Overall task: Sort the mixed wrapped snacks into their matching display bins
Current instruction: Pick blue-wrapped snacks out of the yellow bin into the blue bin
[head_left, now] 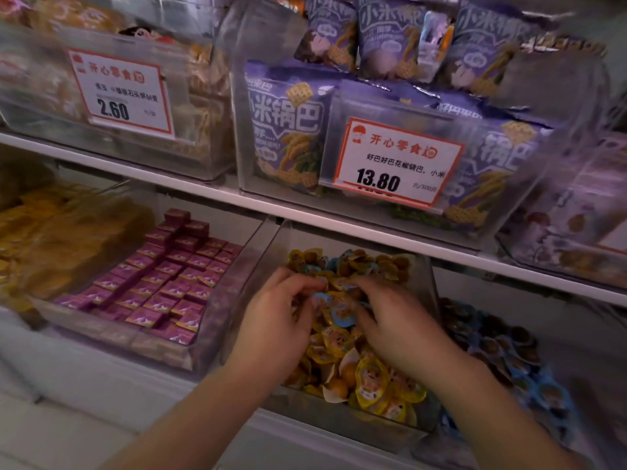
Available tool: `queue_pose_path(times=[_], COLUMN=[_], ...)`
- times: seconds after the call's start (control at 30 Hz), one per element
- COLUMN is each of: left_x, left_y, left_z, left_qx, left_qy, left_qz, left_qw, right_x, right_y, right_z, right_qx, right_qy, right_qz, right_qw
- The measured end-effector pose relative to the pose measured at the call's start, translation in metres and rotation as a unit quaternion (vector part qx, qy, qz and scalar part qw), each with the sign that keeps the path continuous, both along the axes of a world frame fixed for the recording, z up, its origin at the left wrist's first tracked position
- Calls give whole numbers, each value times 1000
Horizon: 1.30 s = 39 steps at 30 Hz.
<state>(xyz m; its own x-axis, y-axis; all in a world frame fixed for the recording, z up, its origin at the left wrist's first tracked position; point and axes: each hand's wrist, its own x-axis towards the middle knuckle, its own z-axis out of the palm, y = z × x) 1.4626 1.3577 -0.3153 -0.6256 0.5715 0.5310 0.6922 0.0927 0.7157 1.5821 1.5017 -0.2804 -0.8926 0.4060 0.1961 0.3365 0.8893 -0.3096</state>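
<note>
Both hands in the mixed bin, lower centre of frame.

A blue pack (pixel 340 316) lay among yellow packs (pixel 369 374) in the clear bin (pixel 428 300), between the two hands, nearer the right hand (pixel 397 320). Fingers of right hand and left hand (pixel 278 317) were curled into the pile; a firm grip couldn't be told. Blue bin (pixel 509 354) was seen lower right, pink boxes (pixel 159 283) lower left, purple bags (pixel 285 127) up top.
</note>
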Motion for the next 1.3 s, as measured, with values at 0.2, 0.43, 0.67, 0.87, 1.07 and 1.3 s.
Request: queue_pose_path(times=[0.2,0.43,0.67,0.87,1.07,1.3], left_x=[-8,-9,4,27,41,38], left_y=[2,-3,0,11,22,21], left_z=[-9,-7,2,4,-3,7], left_qx=[-141,-99,-14,8,10,42], left_qy=[-102,-69,-144,-218,-259,-242], left_qz=[-40,-34,-56,-88,-104,-56], left_qw=[984,992,988,972,960,968], right_x=[-14,-2,32,110,175,143], right_y=[-9,-6,-5,40,84,50], right_z=[-6,-2,17,18,-2,18], right_qx=[23,-1,-244,-283,-239,-152], right_qy=[-119,18,242,279,139,259], right_qz=[51,11,-51,-235,-334,-220], right_qw=[991,1000,938,887,901,928])
